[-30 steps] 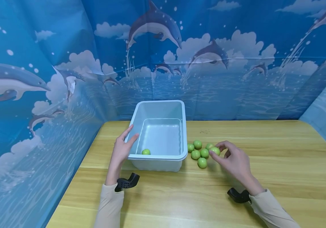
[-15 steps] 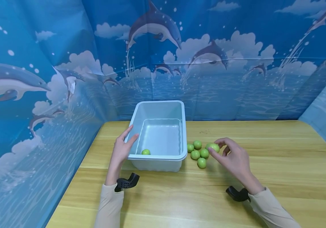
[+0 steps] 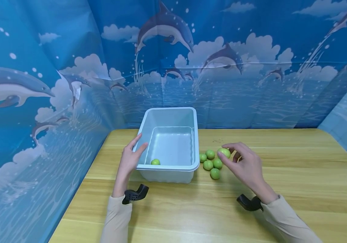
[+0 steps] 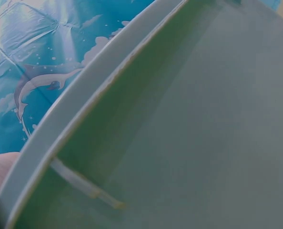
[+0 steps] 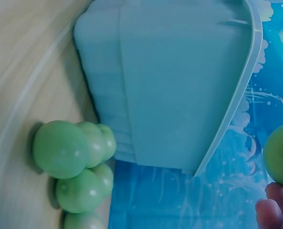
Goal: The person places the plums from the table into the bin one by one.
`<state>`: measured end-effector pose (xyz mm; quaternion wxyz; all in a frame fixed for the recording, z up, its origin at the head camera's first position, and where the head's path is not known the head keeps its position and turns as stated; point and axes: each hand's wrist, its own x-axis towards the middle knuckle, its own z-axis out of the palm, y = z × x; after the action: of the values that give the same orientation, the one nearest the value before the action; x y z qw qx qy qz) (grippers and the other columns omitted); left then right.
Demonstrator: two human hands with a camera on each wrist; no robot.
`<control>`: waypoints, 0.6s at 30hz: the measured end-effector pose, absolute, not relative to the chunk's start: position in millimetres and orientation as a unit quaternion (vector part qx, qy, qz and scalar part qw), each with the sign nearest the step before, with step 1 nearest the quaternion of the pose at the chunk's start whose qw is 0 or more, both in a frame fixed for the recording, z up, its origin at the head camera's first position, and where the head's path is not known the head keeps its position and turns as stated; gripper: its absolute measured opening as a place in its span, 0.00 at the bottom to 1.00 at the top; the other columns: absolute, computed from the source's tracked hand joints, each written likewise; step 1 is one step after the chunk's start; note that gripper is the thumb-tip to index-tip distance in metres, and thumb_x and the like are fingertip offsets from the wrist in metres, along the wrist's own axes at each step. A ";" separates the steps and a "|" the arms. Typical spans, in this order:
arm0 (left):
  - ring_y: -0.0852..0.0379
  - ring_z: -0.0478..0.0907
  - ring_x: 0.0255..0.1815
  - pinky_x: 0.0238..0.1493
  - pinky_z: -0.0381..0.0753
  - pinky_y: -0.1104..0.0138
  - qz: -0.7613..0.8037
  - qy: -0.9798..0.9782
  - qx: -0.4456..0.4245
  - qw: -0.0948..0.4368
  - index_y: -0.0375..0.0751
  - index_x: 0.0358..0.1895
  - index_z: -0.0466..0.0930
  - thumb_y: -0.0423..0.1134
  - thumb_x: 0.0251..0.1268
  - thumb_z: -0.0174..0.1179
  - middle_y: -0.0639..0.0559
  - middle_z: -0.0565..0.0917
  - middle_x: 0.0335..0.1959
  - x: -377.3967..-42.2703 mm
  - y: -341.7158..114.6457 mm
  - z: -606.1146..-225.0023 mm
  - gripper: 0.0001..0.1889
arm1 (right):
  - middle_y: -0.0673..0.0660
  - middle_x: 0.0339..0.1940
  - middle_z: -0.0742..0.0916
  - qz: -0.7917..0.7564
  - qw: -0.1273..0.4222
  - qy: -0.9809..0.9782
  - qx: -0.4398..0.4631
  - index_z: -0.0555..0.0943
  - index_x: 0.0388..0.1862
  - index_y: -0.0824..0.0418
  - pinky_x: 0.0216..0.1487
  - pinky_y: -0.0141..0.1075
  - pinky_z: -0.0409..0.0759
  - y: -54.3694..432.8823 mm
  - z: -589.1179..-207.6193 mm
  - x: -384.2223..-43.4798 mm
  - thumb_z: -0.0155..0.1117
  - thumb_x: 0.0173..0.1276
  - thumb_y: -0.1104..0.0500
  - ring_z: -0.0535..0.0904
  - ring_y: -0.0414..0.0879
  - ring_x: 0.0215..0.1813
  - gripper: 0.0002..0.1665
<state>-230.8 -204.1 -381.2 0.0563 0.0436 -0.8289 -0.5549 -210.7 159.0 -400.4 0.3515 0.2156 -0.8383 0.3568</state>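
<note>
1 grn fruit point(image 3: 224, 152): pinched, R hand point(image 3: 247, 165).
L hand point(image 3: 129, 158): grips bin point(image 3: 167, 176) by rim.
Bin fruit point(image 3: 155, 162): 1, near-L.
Counter point(image 3: 286, 158): fruit cluster point(image 3: 208, 165), R of bin.

I count one tub point(image 3: 166, 175), two hands point(image 3: 128, 160), eight green fruits point(image 3: 217, 164): one inside, one held, six towards four o'clock.

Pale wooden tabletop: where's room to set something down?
Bare: the wooden tabletop right of the right hand, and the near stretch between the beige sleeves. Crowded: between the blue plastic box and that hand, where round green fruits cluster.
</note>
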 end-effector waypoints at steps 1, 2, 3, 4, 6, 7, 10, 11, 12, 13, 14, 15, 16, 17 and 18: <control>0.47 0.51 0.73 0.68 0.54 0.50 -0.554 -0.830 0.043 0.056 0.51 0.71 0.63 0.52 0.67 0.57 0.45 0.58 0.73 -230.7 -203.8 -381.0 0.31 | 0.45 0.28 0.80 0.359 0.353 -0.836 0.217 0.85 0.41 0.54 0.21 0.26 0.67 158.2 -399.0 -210.7 0.75 0.52 0.58 0.70 0.35 0.20 0.15; 0.46 0.51 0.73 0.68 0.54 0.50 -0.554 -0.830 0.043 0.056 0.51 0.71 0.63 0.52 0.67 0.57 0.45 0.58 0.73 -230.7 -203.6 -380.9 0.31 | 0.45 0.28 0.80 0.361 0.354 -0.834 0.219 0.85 0.40 0.53 0.21 0.26 0.67 157.3 -397.9 -211.0 0.75 0.51 0.58 0.70 0.35 0.20 0.15; 0.46 0.51 0.73 0.68 0.54 0.50 -0.553 -0.830 0.043 0.056 0.51 0.71 0.63 0.52 0.67 0.57 0.45 0.58 0.73 -230.7 -203.4 -380.9 0.31 | 0.45 0.28 0.80 0.363 0.356 -0.832 0.221 0.85 0.40 0.54 0.21 0.26 0.68 156.5 -396.6 -211.2 0.75 0.51 0.58 0.70 0.35 0.20 0.15; 0.47 0.51 0.73 0.68 0.54 0.50 -0.553 -0.830 0.043 0.056 0.52 0.71 0.63 0.52 0.67 0.57 0.45 0.58 0.73 -230.7 -203.4 -380.7 0.31 | 0.45 0.28 0.80 0.365 0.358 -0.830 0.223 0.85 0.40 0.53 0.21 0.25 0.68 155.3 -395.4 -211.3 0.75 0.51 0.58 0.70 0.35 0.20 0.15; 0.47 0.51 0.73 0.68 0.54 0.50 -0.554 -0.830 0.042 0.055 0.51 0.71 0.63 0.52 0.67 0.57 0.45 0.58 0.73 -231.0 -203.7 -381.0 0.31 | 0.45 0.28 0.81 0.368 0.362 -0.826 0.226 0.85 0.40 0.54 0.21 0.25 0.68 153.2 -393.6 -211.8 0.75 0.50 0.59 0.70 0.35 0.20 0.15; 0.46 0.51 0.73 0.67 0.54 0.50 -0.554 -0.830 0.041 0.055 0.51 0.71 0.62 0.51 0.67 0.57 0.45 0.58 0.73 -231.2 -203.9 -381.1 0.31 | 0.45 0.28 0.81 0.370 0.364 -0.824 0.227 0.85 0.39 0.54 0.21 0.25 0.68 152.1 -392.9 -212.2 0.76 0.50 0.59 0.70 0.35 0.20 0.16; 0.47 0.51 0.72 0.67 0.55 0.50 -0.555 -0.829 0.041 0.055 0.51 0.72 0.62 0.51 0.67 0.57 0.45 0.57 0.73 -231.5 -204.2 -381.2 0.31 | 0.46 0.29 0.82 0.373 0.369 -0.819 0.232 0.85 0.39 0.55 0.21 0.25 0.69 149.1 -390.9 -212.9 0.76 0.49 0.59 0.70 0.35 0.20 0.16; 0.46 0.51 0.72 0.67 0.55 0.50 -0.555 -0.829 0.041 0.054 0.51 0.72 0.62 0.51 0.67 0.57 0.45 0.57 0.73 -231.6 -204.2 -381.2 0.31 | 0.46 0.29 0.82 0.375 0.369 -0.818 0.233 0.85 0.39 0.55 0.21 0.25 0.69 148.2 -390.1 -213.1 0.76 0.49 0.59 0.70 0.36 0.20 0.16; 0.46 0.51 0.72 0.67 0.55 0.50 -0.554 -0.829 0.042 0.055 0.51 0.72 0.62 0.51 0.67 0.57 0.45 0.58 0.73 -231.6 -204.1 -381.1 0.31 | 0.46 0.29 0.82 0.376 0.370 -0.816 0.235 0.85 0.40 0.55 0.21 0.24 0.69 147.2 -389.4 -213.3 0.76 0.48 0.59 0.70 0.36 0.20 0.17; 0.46 0.51 0.72 0.67 0.56 0.50 -0.554 -0.830 0.042 0.056 0.51 0.72 0.62 0.51 0.67 0.57 0.45 0.58 0.73 -231.5 -203.9 -380.9 0.31 | 0.46 0.29 0.82 0.377 0.371 -0.815 0.235 0.85 0.40 0.55 0.21 0.24 0.69 146.2 -388.8 -213.4 0.77 0.48 0.60 0.70 0.36 0.19 0.17; 0.46 0.52 0.72 0.67 0.55 0.50 -0.554 -0.830 0.043 0.056 0.51 0.72 0.62 0.51 0.67 0.57 0.45 0.58 0.73 -231.5 -203.7 -380.8 0.31 | 0.46 0.30 0.82 0.378 0.372 -0.815 0.236 0.85 0.40 0.54 0.21 0.24 0.69 145.3 -387.9 -213.4 0.77 0.48 0.60 0.70 0.35 0.19 0.17; 0.46 0.52 0.72 0.67 0.56 0.50 -0.553 -0.830 0.044 0.056 0.51 0.71 0.62 0.51 0.67 0.57 0.45 0.58 0.72 -231.5 -203.6 -380.8 0.31 | 0.46 0.30 0.82 0.378 0.372 -0.814 0.237 0.85 0.40 0.54 0.21 0.24 0.69 144.4 -387.3 -213.5 0.76 0.48 0.60 0.70 0.35 0.19 0.17; 0.46 0.52 0.72 0.67 0.55 0.50 -0.553 -0.830 0.046 0.056 0.51 0.71 0.63 0.52 0.67 0.57 0.45 0.58 0.72 -231.6 -203.4 -380.7 0.31 | 0.46 0.29 0.82 0.378 0.371 -0.815 0.237 0.86 0.40 0.54 0.21 0.24 0.69 143.4 -386.6 -213.8 0.76 0.48 0.60 0.70 0.35 0.19 0.17; 0.46 0.52 0.72 0.67 0.55 0.50 -0.553 -0.830 0.047 0.057 0.51 0.71 0.63 0.52 0.67 0.57 0.45 0.58 0.72 -231.6 -203.3 -380.7 0.31 | 0.45 0.29 0.82 0.378 0.368 -0.816 0.236 0.86 0.40 0.54 0.21 0.25 0.69 142.5 -385.8 -213.7 0.76 0.49 0.59 0.70 0.35 0.20 0.17; 0.46 0.52 0.72 0.67 0.55 0.50 -0.553 -0.830 0.048 0.057 0.51 0.71 0.63 0.52 0.67 0.57 0.45 0.58 0.72 -231.6 -203.1 -380.7 0.31 | 0.45 0.29 0.82 0.376 0.367 -0.818 0.237 0.85 0.40 0.53 0.21 0.25 0.69 141.5 -385.1 -214.0 0.76 0.49 0.59 0.70 0.35 0.19 0.17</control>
<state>-231.6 -203.1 -380.7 0.0566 0.0479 -0.8302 -0.5525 -214.0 141.5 -385.1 0.3666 0.2367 -0.8176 0.3757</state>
